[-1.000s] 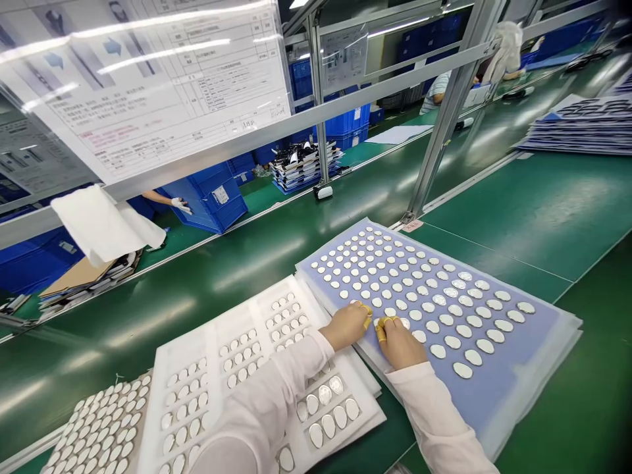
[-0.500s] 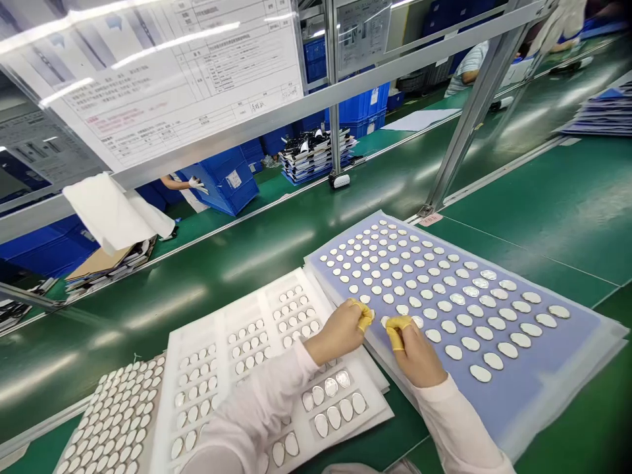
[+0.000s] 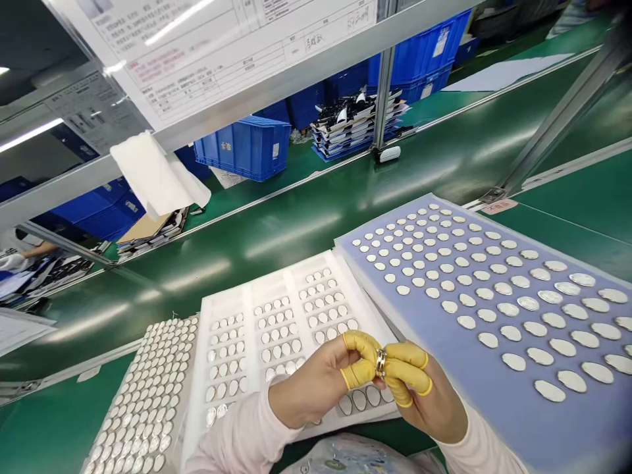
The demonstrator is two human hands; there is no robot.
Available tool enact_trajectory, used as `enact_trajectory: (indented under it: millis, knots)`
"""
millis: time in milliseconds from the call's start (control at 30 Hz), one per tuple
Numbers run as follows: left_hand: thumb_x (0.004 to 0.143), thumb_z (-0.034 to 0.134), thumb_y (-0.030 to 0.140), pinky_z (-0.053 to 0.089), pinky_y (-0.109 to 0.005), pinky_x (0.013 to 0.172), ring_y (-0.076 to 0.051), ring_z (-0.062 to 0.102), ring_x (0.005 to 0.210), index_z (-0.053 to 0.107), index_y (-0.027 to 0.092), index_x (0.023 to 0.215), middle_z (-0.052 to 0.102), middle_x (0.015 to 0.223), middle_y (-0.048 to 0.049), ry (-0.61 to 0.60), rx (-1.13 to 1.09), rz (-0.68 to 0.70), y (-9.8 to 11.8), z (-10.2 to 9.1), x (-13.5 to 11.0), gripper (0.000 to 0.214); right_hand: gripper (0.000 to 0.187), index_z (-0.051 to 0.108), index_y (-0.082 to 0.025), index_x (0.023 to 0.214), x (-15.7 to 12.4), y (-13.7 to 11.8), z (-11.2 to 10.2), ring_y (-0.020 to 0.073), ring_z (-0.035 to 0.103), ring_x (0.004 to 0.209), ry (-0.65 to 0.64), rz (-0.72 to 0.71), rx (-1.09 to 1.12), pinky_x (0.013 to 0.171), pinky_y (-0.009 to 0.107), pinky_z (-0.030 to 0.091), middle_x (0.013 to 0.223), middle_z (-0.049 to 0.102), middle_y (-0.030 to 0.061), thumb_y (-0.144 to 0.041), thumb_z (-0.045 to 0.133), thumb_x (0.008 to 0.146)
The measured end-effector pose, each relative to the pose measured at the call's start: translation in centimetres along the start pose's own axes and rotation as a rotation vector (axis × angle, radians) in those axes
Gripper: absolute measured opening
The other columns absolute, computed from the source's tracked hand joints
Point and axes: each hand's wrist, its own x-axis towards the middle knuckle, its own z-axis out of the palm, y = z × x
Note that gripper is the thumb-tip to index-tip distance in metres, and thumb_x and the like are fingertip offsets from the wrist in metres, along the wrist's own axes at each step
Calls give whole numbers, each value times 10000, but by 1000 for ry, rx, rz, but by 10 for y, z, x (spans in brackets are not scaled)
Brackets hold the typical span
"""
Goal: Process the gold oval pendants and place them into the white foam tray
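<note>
My left hand and my right hand meet in front of me, both with yellow finger cots on the fingertips. Each pinches a small oval metal-rimmed piece; these are seen edge-on, face to face and very close, and I cannot tell whether they touch. Just beyond and below the hands lies a white foam tray with rows of oval white-faced pieces in its slots. To the right, a blue-violet sheet carries many similar ovals, spaced out in rows, a few with a shinier face.
At the left, a board is packed with white ovals. A metal frame rail crosses above, bearing a paper sheet in plastic and a white cloth. Behind the green belt stand blue bins and stacked trays.
My hands have lifted off the edge of the blue-violet sheet and come together nearer my body, each with a piece. The view has shifted left. The co-worker's hand on the blue bin is gone.
</note>
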Motion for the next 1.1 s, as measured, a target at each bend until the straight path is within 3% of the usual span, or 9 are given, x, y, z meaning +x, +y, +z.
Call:
enact_trajectory:
  millis: [167,267,367,500,733,900,1000,1100]
  knots:
    - [819,779,459,471,-322,867,-164,581,909,581,178,886,544,1024,-54,-52,25,10,1,-4,-16,350,194,543,-280,850,10,-8,3,148,518,554,-36,-43,26,494,250,458,713,591,3,-98,513,909]
    - [844,774,377,477,-310,846,-148,577,910,546,185,917,524,1019,-44,-104,49,90,-1,-6,-20,306,239,519,-248,784,18,-14,2,123,485,567,-28,-56,44,494,216,432,698,517,-18,-13,488,816]
    - [896,723,300,471,-314,886,-137,563,932,534,188,942,515,999,-36,-90,212,226,-6,-9,-22,225,277,539,-231,793,19,-15,0,108,434,588,10,-93,39,511,216,422,785,497,-10,37,475,763]
    - [952,630,226,475,-335,946,-150,583,1002,516,205,1018,572,1060,-59,5,496,364,-11,-10,-26,133,313,610,-236,908,7,-10,1,112,437,621,-4,-79,73,552,246,458,918,539,21,37,491,811]
    - [946,596,161,514,-356,974,-180,643,1098,481,224,1122,655,1196,-97,69,751,425,-17,-13,-32,219,311,636,-240,1008,0,-12,7,121,500,664,16,-20,150,559,257,486,997,554,41,7,542,844]
    - [924,603,133,548,-328,918,-166,680,1038,444,253,1158,687,1192,-82,61,846,569,-19,-15,-29,307,132,601,-246,1089,-1,-14,8,177,536,751,91,157,306,603,302,502,943,510,43,-257,564,963]
    - [929,598,153,570,-318,877,-169,694,1004,412,278,1260,691,1190,-89,60,988,775,-16,-18,-24,400,283,599,-254,1049,-6,-9,10,168,452,679,63,370,411,575,304,440,909,485,30,-518,580,949]
    - [937,599,245,577,-337,880,-200,696,998,438,237,1356,711,1106,-114,79,1168,945,-14,-21,-19,449,437,618,-252,959,-8,-7,12,161,402,636,-59,513,549,570,303,394,813,457,3,-673,504,928]
